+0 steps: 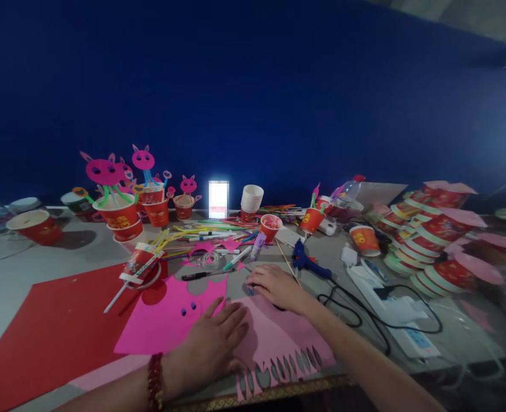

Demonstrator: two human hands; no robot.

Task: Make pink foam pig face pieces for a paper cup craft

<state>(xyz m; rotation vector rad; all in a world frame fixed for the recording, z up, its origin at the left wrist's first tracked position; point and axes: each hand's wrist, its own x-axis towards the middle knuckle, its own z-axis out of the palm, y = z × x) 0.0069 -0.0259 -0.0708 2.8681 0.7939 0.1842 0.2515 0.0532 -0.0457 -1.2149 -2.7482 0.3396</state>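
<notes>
My left hand lies open, fingers spread, where a hot-pink foam sheet meets a light-pink sheet with a row of cut-out slits along its near edge. Two small dark-blue oval pieces rest on the hot-pink sheet, just beyond my left fingertips. My right hand is closed, fingers curled downward at the far edge of the light-pink sheet. A bit of blue shows at its fingertips; what it belongs to is too small to make out. A black pen lies left of that hand.
Left stand red paper cups with pink animal heads. A decorated cup lies tipped near a red sheet. Markers and sticks lie centrally. To the right are a blue glue gun, a power strip with cords, and stacked cups.
</notes>
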